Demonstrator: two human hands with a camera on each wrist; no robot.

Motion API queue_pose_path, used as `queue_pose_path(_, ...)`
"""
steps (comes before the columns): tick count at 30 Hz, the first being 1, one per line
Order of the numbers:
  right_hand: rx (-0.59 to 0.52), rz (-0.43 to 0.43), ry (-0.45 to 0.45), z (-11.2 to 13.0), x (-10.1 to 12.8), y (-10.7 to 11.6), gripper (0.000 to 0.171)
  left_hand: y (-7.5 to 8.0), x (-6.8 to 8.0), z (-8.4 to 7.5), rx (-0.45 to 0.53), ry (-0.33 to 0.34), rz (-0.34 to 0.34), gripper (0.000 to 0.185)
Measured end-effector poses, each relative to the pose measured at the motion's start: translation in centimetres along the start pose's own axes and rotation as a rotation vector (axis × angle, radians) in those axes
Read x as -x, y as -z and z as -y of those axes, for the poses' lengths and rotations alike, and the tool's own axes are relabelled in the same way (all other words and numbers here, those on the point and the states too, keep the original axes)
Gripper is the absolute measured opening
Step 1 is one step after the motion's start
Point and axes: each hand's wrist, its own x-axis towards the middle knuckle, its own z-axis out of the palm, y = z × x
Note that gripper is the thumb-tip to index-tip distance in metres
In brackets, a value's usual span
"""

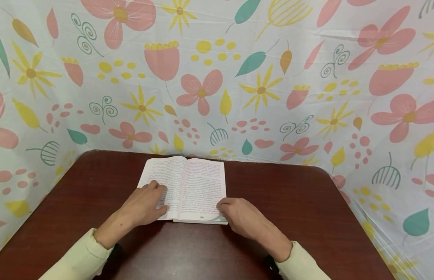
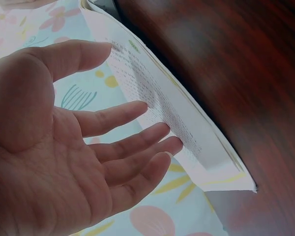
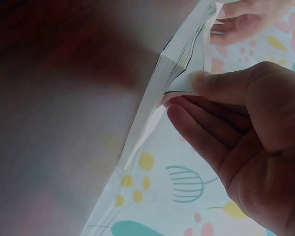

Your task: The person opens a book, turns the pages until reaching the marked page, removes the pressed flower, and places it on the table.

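An open book (image 1: pixel 189 186) lies flat near the far edge of a dark red-brown table (image 1: pixel 308 202). My left hand (image 1: pixel 160 196) rests on the left page with straight fingers. In the left wrist view that hand (image 2: pixel 128 118) is spread, its fingertips touching the printed page (image 2: pixel 162 108). My right hand (image 1: pixel 224 206) is at the lower right corner of the right page. Seen from the right wrist, the right hand (image 3: pixel 196 91) pinches the corner of a page (image 3: pixel 183 86) between thumb and forefinger and lifts it slightly off the page block (image 3: pixel 179 54).
A floral plastic cloth (image 1: pixel 238 77) in pink, yellow and teal hangs as a wall behind and on both sides of the table. Bare tabletop stretches left, right and in front of the book. Pale green sleeves (image 1: pixel 80 260) cover both forearms.
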Motion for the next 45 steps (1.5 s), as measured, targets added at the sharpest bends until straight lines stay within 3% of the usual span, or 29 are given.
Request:
queue_pose_path(5, -0.187, -0.061, -0.091, 0.1, -0.1, 0.2, 0.014, 0.0, -0.1, 0.0, 0.004, -0.001, 0.003, 0.047)
queue_pose_path(10, -0.402, -0.169, -0.200, 0.3, -0.3, 0.2, 0.030, 0.0, 0.0, 0.0, 0.000, -0.001, -0.003, 0.047)
queue_pose_path(15, -0.386, -0.270, -0.320, 0.5, -0.4, 0.2, 0.030, 0.2, 0.0, -0.2, 0.016, -0.003, -0.023, 0.048)
queue_pose_path(19, -0.532, -0.238, -0.491, 0.8, -0.4, 0.2, 0.064, 0.5, 0.1, -0.9, 0.065, -0.023, -0.036, 0.055)
queue_pose_path(22, -0.742, -0.197, -0.552, 1.0, -0.4, 0.5, 0.065, 0.6, 0.1, -1.6, 0.097, -0.065, -0.040, 0.066)
queue_pose_path(27, -1.064, -0.200, -0.441, 1.5, -0.7, 1.0, 0.061, 0.8, 0.2, -3.1, 0.125, -0.141, -0.068, 0.077)
queue_pose_path(33, -1.213, -0.218, -0.361, 2.2, -0.7, 1.2, 0.068, 0.4, 0.2, -4.2, 0.147, -0.169, -0.146, 0.078)
queue_pose_path(37, -1.381, -0.231, -0.308, 2.4, -0.5, 1.2, 0.068, 0.0, 0.1, -4.4, 0.126, -0.184, -0.224, 0.080)
queue_pose_path(40, -1.505, -0.195, -0.230, 2.5, -0.4, 1.3, 0.066, -0.2, 0.0, -4.4, 0.125, -0.187, -0.266, 0.080)
queue_pose_path(42, -1.529, -0.149, -0.176, 2.5, -0.4, 1.3, 0.064, -0.2, 0.0, -4.5, 0.131, -0.177, -0.280, 0.078)
queue_pose_path(45, -1.409, -0.103, -0.112, 2.6, -0.6, 1.2, 0.063, -0.1, -0.1, -4.6, 0.155, -0.151, -0.308, 0.071)
